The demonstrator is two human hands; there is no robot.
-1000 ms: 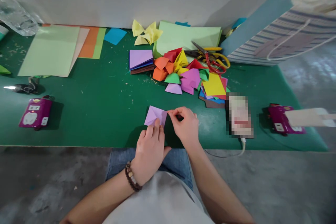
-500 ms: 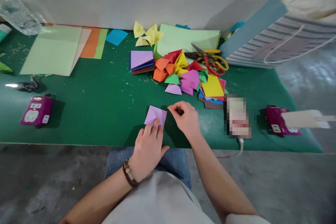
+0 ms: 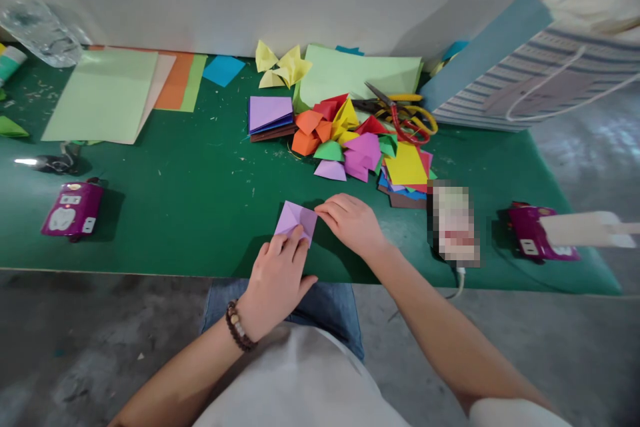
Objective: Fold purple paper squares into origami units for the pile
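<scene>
Pressing down, left hand pinned the folded lilac origami paper, long axis roughly sideways on the green mat; open right hand lay at its right corner, maybe touching.

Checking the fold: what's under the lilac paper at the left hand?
The lilac paper lies on the green mat. Fingers of the left hand cover its near corner. What's directly beneath the paper can't be seen.

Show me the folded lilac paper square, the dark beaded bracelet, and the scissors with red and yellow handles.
Folded lilac paper square (image 3: 294,219), head view, on its upper face.
Dark beaded bracelet (image 3: 237,325), head view, on its middle beads.
Scissors with red and yellow handles (image 3: 403,123), head view, on the red handle.
</scene>
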